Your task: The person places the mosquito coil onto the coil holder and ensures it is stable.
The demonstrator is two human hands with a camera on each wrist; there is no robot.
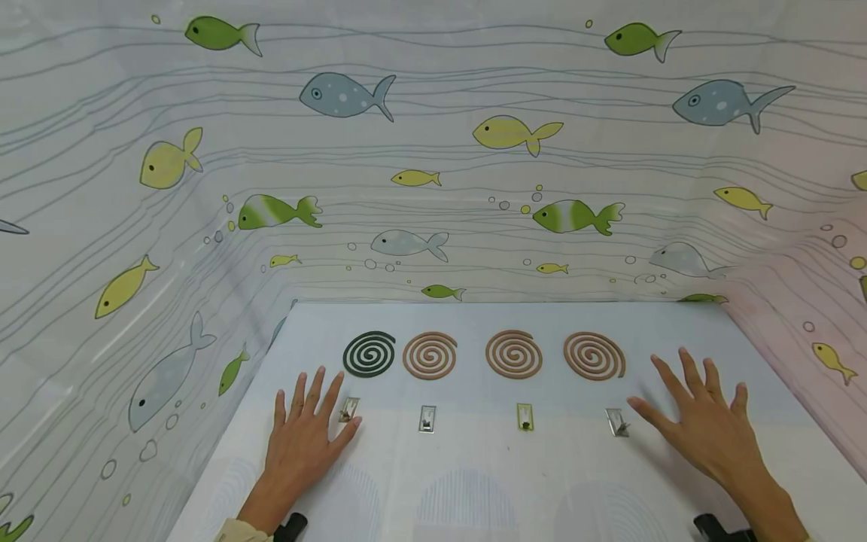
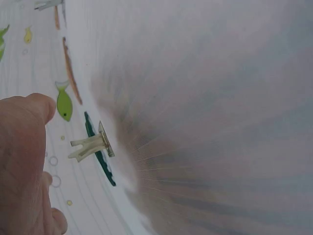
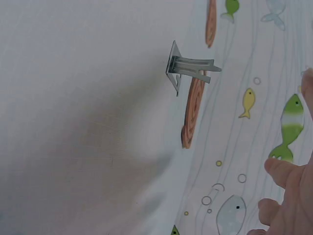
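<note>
Metal stands (image 1: pixel 427 419) line the tabletop (image 1: pixel 467 455) at six o'clock from four spiral coils (image 1: pixel 430 356), between left hand (image 1: pixel 301 444) and right hand (image 1: pixel 714 433), fingers spread.

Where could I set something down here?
Widest bare patch: between the left hand and right hand, this side of the metal stands. Smaller: between the two middle stands. Crowded: around the leftmost stand, by the left hand and green coil.

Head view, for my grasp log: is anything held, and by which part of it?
Nothing is held: the left grip and right grip are both spread and empty.
</note>
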